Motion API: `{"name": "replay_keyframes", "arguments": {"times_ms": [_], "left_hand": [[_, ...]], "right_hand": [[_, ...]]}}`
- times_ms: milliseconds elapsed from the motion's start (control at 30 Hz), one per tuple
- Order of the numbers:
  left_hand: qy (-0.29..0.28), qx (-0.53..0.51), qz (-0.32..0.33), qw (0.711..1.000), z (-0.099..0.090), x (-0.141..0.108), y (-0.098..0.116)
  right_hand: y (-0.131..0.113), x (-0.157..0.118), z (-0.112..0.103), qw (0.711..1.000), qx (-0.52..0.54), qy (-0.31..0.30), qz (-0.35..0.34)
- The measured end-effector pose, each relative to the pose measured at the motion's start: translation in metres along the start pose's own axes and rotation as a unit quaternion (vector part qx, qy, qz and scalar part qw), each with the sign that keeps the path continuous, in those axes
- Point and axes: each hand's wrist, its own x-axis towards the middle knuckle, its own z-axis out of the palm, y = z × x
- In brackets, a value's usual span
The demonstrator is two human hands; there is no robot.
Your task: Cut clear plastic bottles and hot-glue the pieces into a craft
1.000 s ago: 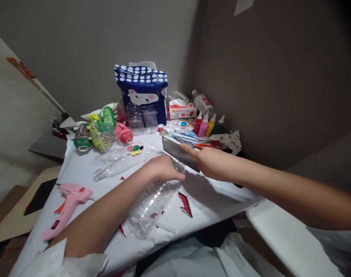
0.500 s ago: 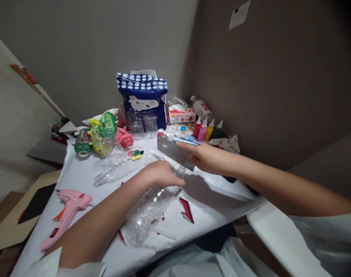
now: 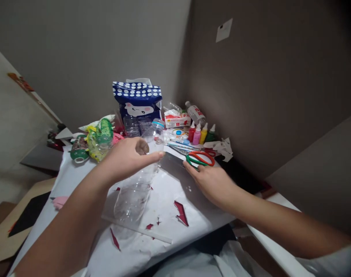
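My left hand (image 3: 132,156) curves round the upper part of a clear plastic bottle (image 3: 132,200), its thumb stretched across the front. The bottle leans away from me, its neck with a blue ring (image 3: 158,123) towards the back of the table. My right hand (image 3: 212,182) has its fingers at the green loop of a pair of scissors (image 3: 202,158) with green and orange handles. The blades point left. A dark grey flat area lies beneath the scissors; I cannot tell if it is a plate or shadow.
Red scraps (image 3: 181,213) and a pale stick (image 3: 155,235) lie on the white-covered table (image 3: 204,215). Behind stand paint bottles (image 3: 202,134), a tissue pack (image 3: 177,120) and a blue bag (image 3: 137,102). Painted bottle figures (image 3: 100,138) and a partly hidden pink glue gun (image 3: 59,202) are at left.
The grey flat plate has left my right hand's raised grip, and that hand is now at the scissors. My left hand has moved left and up, and the bottle's ringed neck has come into view.
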Motion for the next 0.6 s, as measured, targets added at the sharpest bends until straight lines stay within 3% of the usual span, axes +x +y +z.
{"name": "replay_keyframes", "arguments": {"times_ms": [167,267,333,433,600], "left_hand": [[0.026,-0.018,0.005,0.999,0.003,-0.003,0.005],[0.021,-0.018,0.03,0.999,0.008,-0.008,0.011],[0.001,-0.005,0.054,0.999,0.011,-0.013,0.016],[-0.04,0.015,0.08,0.996,0.017,-0.021,0.025],[-0.053,-0.012,0.108,0.993,0.021,-0.03,0.03]], "right_hand": [[-0.011,0.0,-0.009,0.997,0.08,-0.022,0.003],[0.0,0.0,-0.024,0.985,0.169,0.033,-0.003],[0.009,0.001,-0.037,0.941,0.32,0.109,-0.009],[0.015,0.005,-0.058,0.838,0.516,0.175,-0.028],[0.008,0.016,-0.071,0.772,0.611,0.164,-0.057]]}}
